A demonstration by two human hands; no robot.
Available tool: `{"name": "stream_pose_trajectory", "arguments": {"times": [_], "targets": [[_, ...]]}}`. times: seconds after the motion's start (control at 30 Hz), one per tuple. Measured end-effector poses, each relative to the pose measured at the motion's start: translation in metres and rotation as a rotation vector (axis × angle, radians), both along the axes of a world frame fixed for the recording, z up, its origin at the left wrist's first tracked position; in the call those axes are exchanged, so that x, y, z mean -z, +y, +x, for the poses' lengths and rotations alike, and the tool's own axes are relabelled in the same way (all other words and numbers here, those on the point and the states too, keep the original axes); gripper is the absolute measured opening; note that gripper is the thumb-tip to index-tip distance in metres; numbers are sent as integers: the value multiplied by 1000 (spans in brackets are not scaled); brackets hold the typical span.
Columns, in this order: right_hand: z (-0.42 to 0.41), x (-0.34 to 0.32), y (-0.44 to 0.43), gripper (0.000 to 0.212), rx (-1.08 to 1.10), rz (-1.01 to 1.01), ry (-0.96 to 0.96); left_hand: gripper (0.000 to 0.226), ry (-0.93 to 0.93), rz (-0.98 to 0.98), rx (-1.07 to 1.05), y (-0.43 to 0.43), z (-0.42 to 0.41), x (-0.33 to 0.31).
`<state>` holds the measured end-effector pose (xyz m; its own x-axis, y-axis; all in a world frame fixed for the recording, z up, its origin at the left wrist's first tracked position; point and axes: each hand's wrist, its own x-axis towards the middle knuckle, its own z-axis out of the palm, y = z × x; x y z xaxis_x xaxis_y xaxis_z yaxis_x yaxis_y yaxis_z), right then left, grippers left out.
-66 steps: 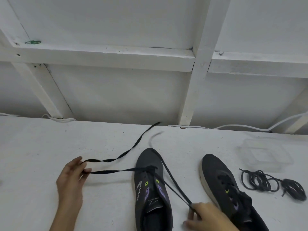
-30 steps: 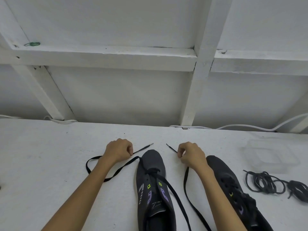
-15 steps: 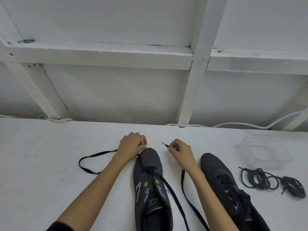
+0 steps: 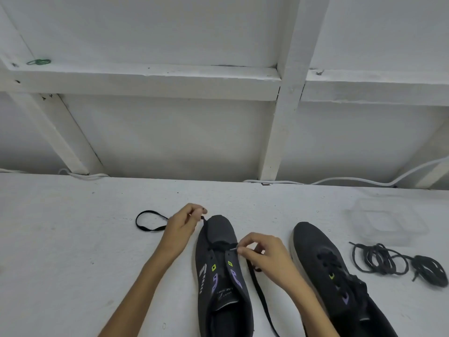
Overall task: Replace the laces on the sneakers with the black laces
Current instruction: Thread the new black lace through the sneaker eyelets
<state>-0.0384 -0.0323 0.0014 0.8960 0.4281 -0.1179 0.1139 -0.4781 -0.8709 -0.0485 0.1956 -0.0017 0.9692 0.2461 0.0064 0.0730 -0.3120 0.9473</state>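
Note:
Two dark grey sneakers lie on the white table, toes pointing away from me. The left sneaker [image 4: 220, 259] has a flat black lace [image 4: 261, 291] threaded through only its lowest eyelets. My left hand [image 4: 181, 224] pinches one end of that lace beside the toe, and a loop of it lies on the table to the left. My right hand [image 4: 263, 251] pinches the lace's other tip at the eyelet row on the shoe's right side. The right sneaker [image 4: 340, 276] is laced with a dark lace.
A tangle of round dark laces [image 4: 398, 262] lies right of the right sneaker. A clear plastic container [image 4: 386, 222] sits behind it. White cables [image 4: 364, 182] run along the table's back edge under a white wooden frame.
Both hands had held the lace ends out past the toe. My right hand has drawn back with its tip to the eyelets. My left hand has stayed near the toe.

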Motion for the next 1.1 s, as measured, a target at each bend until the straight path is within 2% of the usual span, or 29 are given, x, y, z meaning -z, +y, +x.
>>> {"name": "stream_pose_trajectory", "arguments": {"times": [0.07,0.2,0.33,0.5,0.57,0.73,0.87,1.0,1.1], "targets": [[2,0,0,12,49,16,-64,18,-11,2,31,-5,-19,-4],[0,-4,-1,6,-69,-60,-74,18,22,40,112,-14,-48,-3],[-2,-7,3,6,-59,-169,-153,4,78,223,145,-28,-60,3],[0,-13,12,8,-64,-253,-204,8,102,408,36,-40,-57,2],[1,-16,14,11,-78,-305,-205,10,127,386,36,-43,-55,3],[8,-19,16,9,-104,-337,-205,23,131,120,39,-44,-54,7],[10,-17,15,5,-143,-335,-196,26,101,-5,33,-46,-55,12],[8,-11,16,10,-112,-246,-99,25,89,23,27,-48,-54,13],[7,-7,17,14,-83,-98,31,23,102,132,13,-47,-55,15]]}}
